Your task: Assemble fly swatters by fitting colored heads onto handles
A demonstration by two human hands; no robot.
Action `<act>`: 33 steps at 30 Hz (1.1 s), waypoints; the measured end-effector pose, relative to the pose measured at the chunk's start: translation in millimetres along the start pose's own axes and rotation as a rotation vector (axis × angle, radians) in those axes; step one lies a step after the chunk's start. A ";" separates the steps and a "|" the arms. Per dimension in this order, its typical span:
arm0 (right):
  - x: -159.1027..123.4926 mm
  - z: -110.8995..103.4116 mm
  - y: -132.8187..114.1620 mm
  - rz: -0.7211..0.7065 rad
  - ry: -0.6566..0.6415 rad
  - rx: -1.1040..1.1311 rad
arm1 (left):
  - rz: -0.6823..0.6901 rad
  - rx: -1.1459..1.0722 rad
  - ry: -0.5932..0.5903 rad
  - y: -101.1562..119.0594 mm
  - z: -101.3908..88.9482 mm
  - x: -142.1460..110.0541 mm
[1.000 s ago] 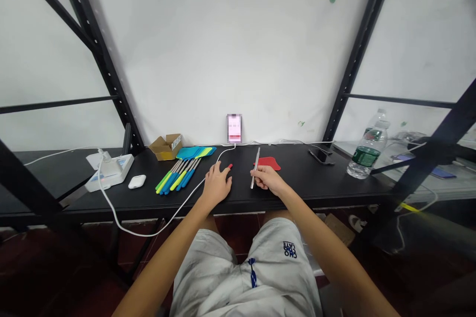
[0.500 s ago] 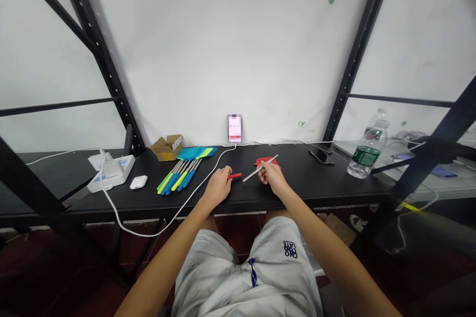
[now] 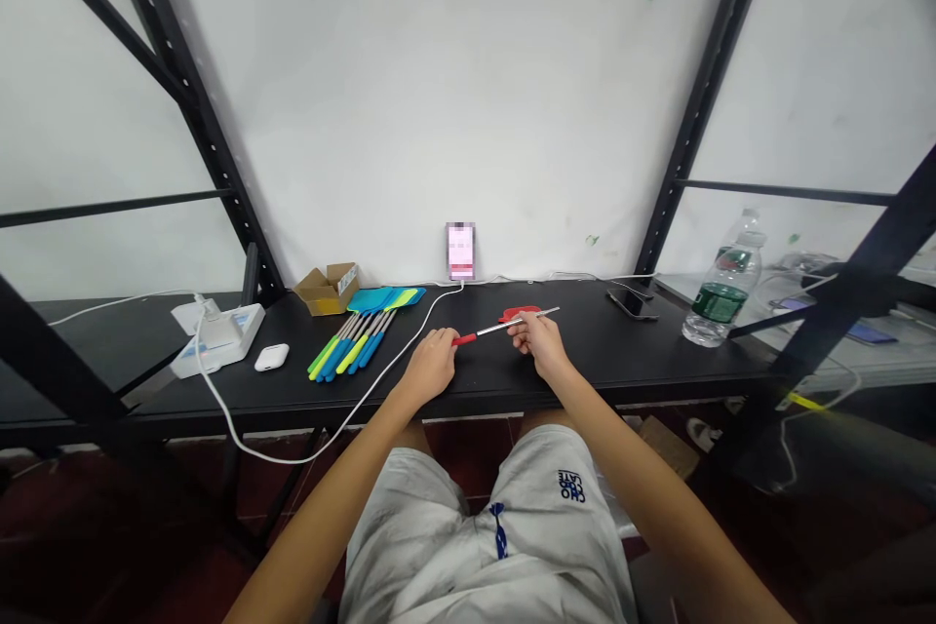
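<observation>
Rod (image 3: 495,327), slim, straight and silvery, lies between my two hands over the middle of the counter (image 3: 600,356), nearer its front edge than its side ends. I see its long axis run mostly left to right, tilted so that the left tip sits closer to the front edge and the right end leans toward the wall (image 3: 541,117). That left tip points at the end of a short red tube (image 3: 466,339), almost in line with it; I cannot tell whether the two touch. The right hand (image 3: 545,346) has the rod pinched between thumb and fingers, nearly closed, past its middle toward the far end. The left hand (image 3: 431,363) is curled closed around the tube, hiding much of it. Tube matt, rod shiny. Behind the rod, a flat red piece (image 3: 519,313) lies partly hidden by the right hand.
</observation>
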State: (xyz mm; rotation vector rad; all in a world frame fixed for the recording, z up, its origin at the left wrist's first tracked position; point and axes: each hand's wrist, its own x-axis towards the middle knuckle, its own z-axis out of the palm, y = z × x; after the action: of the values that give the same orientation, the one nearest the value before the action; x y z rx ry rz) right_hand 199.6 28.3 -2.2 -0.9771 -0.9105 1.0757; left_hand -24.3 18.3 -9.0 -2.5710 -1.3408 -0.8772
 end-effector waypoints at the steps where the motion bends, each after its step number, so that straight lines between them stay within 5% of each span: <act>1: -0.6 0.1 -0.1 -0.004 -0.020 -0.001 | 0.005 -0.004 -0.001 0.2 -0.3 0.0; 10: -1.9 -0.3 -0.6 -0.023 -0.133 0.000 | 0.006 -0.059 -0.016 6.5 -6.4 0.0; 19: -14.6 6.0 -5.7 -0.023 -0.442 -0.055 | 0.047 -0.096 -0.029 14.8 -9.4 -1.7; 26: -4.7 1.9 -0.8 -0.043 -0.206 0.004 | 0.019 -0.029 -0.061 15.5 -9.7 -0.7; 33: -5.2 1.0 0.1 -0.016 -0.278 -0.028 | 0.022 -0.009 -0.066 16.4 -10.6 -1.0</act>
State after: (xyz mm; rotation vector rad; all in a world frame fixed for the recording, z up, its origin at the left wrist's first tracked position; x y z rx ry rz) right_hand 197.6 23.4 -2.6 -0.8539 -1.1601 1.2075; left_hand -16.6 3.9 1.8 -2.6383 -1.3263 -0.8030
